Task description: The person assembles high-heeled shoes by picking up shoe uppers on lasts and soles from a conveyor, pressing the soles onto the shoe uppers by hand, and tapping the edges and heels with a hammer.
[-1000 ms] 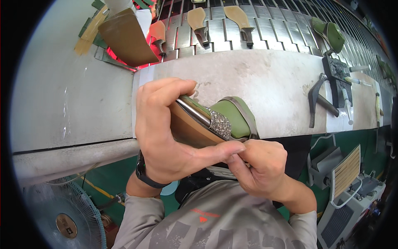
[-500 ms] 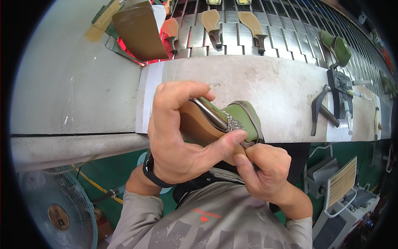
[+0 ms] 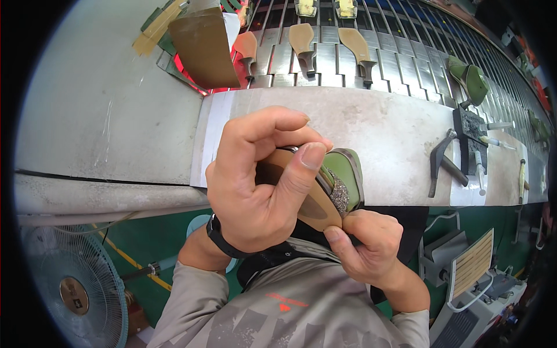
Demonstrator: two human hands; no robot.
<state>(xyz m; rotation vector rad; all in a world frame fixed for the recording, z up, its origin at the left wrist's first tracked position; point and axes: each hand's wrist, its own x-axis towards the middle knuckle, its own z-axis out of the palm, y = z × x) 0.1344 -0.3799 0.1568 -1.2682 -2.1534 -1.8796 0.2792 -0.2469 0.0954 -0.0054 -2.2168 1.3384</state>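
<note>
The left hand (image 3: 255, 191) grasps the green shoe (image 3: 325, 191), sole up, above the counter (image 3: 383, 133). The right hand (image 3: 365, 246) pinches its toe edge beside the glittered trim. The sole appears attached; edge work seems unfinished.

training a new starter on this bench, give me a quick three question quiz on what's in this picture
1. True or false: the left hand grips the green shoe with its tan sole showing.
2. Which lies on the bench right of the shoe? A) a hammer B) a kettle C) a saw
3. Fill in: the right hand pinches the shoe near its sparkly ____.

Key: 1 true; 2 A; 3 trim
</note>
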